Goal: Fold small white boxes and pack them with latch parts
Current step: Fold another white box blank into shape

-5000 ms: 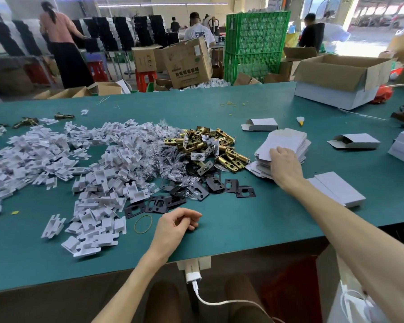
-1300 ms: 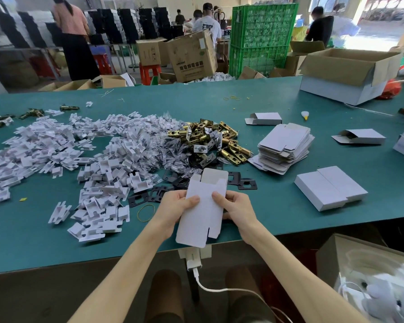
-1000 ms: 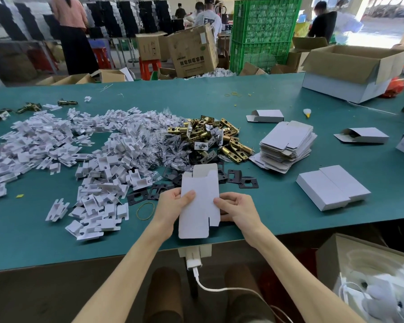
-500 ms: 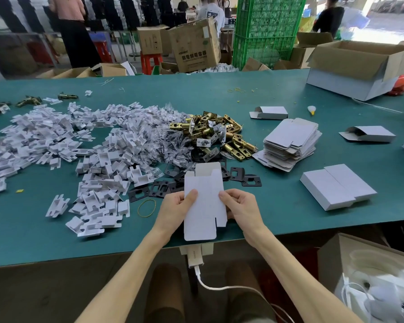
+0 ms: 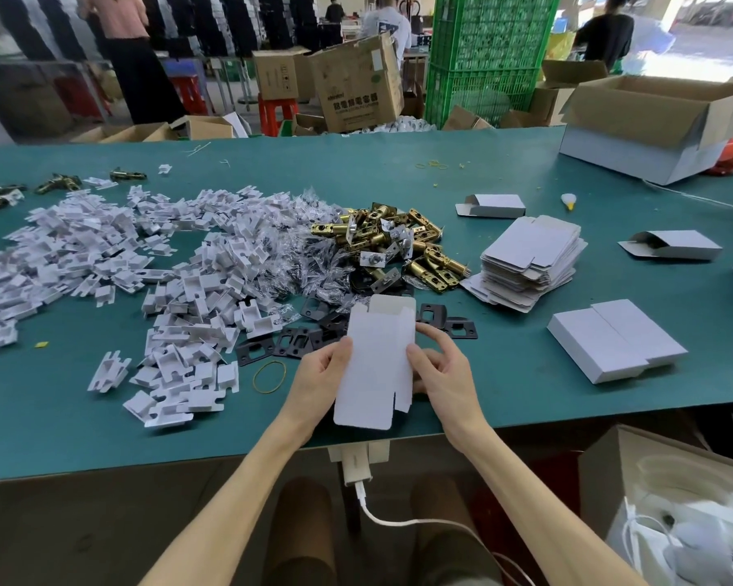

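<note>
A teal table (image 5: 81, 416) was seen filling most of the head view. Stacked green crates (image 5: 491, 57) were seen beyond its far edge. An open cardboard carton (image 5: 652, 120) was set on the far right of the table. A wide pile of white inserts (image 5: 145, 268) was spread over the left half. A stack of flat box blanks (image 5: 530, 260) was laid right of centre, just beside a heap of brass latch parts (image 5: 381, 243), which was touching the inserts on its left. Two closed white boxes (image 5: 614, 344) were laid touching, side by side, near the right front.

One white box blank (image 5: 377, 365) was held flat above the near table edge, between both hands, its far flap raised over the black strike plates (image 5: 288, 344). Its left edge was gripped by the left hand (image 5: 318, 382), thumb on the front face, fingers hidden behind the card. Its right edge was pinched by the right hand (image 5: 445, 374), thumb on the front, index finger lifted off the card.

The strike plates were scattered flat between the latch heap and the hands. A half-folded box (image 5: 491, 205) was lying behind the blank stack, and a second open-ended box (image 5: 673, 245) to the stack's right. A yellow rubber band (image 5: 269, 376) was lying on the table just left of the left hand.
</note>
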